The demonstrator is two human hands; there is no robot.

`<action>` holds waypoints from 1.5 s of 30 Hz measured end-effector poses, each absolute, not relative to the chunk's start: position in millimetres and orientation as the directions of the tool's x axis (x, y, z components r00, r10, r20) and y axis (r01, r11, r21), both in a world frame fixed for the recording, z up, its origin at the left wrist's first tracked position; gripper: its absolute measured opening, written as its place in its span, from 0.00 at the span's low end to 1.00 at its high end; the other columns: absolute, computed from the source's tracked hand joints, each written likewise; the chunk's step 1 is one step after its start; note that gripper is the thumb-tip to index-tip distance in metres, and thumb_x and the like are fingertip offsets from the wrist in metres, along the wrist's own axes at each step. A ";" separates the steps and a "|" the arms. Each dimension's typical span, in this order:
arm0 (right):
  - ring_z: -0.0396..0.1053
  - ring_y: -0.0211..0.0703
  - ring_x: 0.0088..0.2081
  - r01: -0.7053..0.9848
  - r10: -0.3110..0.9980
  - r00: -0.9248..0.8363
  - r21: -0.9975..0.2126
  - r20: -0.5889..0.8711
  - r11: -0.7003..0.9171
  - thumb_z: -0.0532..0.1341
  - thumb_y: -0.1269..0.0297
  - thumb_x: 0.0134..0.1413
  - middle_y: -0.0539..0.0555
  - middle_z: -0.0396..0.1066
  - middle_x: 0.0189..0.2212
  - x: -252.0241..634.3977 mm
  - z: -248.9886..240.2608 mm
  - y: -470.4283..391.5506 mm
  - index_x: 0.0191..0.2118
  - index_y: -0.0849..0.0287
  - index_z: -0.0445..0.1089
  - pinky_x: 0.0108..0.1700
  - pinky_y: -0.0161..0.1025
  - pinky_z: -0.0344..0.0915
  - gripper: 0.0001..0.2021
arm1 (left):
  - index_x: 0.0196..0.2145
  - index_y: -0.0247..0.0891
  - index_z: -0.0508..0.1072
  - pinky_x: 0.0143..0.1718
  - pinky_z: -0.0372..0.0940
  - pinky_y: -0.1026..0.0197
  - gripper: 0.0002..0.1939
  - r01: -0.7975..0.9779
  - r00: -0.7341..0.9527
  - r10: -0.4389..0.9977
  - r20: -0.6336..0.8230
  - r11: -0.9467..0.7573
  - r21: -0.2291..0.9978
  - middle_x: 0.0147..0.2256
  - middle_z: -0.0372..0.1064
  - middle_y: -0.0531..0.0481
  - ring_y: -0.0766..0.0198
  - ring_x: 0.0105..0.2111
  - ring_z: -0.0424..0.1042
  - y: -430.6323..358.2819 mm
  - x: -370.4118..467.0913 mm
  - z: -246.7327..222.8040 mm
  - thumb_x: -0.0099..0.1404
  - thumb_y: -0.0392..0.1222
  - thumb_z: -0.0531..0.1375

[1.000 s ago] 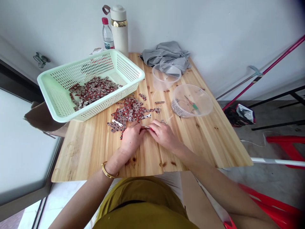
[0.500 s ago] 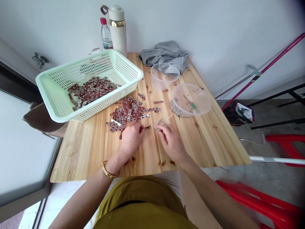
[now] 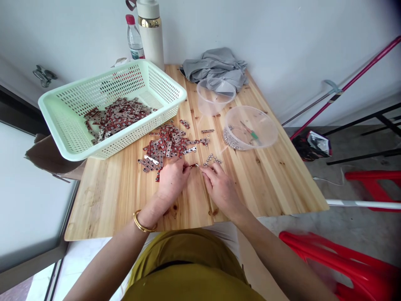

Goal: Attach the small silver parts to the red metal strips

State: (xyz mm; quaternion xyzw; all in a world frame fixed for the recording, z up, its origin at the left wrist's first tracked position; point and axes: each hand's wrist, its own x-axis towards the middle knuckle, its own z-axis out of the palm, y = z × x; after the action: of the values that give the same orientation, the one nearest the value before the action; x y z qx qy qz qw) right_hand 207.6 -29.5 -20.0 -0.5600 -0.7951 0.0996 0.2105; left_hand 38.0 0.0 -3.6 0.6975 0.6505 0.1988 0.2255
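My left hand [image 3: 173, 177] pinches a small red-brown strip [image 3: 193, 165] between thumb and forefinger, its free end pointing right. The fingers of my right hand [image 3: 222, 186] are closed on a tiny silvery metal piece [image 3: 197, 164], which meets the strip's end; its exact kind is too small to tell. Just beyond my left hand lies a pile of red-brown strips [image 3: 169, 144] with metal dots, some turned pale side up. Several small metal rings or nuts [image 3: 213, 159] are scattered on the wood beyond my right fingers.
A pale green basket [image 3: 109, 148] holding more strips stands at the left. Two clear tubs [image 3: 272, 133] sit at the right, the nearer with small metal parts and a green-handled tool [image 3: 253, 134]. Grey cloth [image 3: 216, 65], a flask [image 3: 152, 39] and a bottle [image 3: 134, 39] are behind.
My right hand has moved slightly left, bringing the silvery piece against the end of the strip. My left hand keeps its hold. The view has shifted slightly.
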 end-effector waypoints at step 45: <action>0.71 0.44 0.38 0.738 0.941 -0.112 -0.608 0.318 0.293 0.56 0.66 0.61 0.56 0.72 0.38 224.6 -13.8 -12.9 0.45 0.57 0.70 0.41 0.40 0.67 0.09 | 0.37 0.38 0.78 0.45 0.65 0.60 0.12 0.763 0.111 0.992 0.060 -0.124 0.635 0.37 0.74 0.48 0.60 0.40 0.72 -7.2 28.3 -6.9 0.62 0.30 0.55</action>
State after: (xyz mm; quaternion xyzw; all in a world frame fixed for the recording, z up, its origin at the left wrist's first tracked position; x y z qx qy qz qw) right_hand 224.6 -12.9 -13.8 -0.5749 -0.7302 0.1512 0.3368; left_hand 28.3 -7.2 -6.9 0.7079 0.6197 0.2464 0.2329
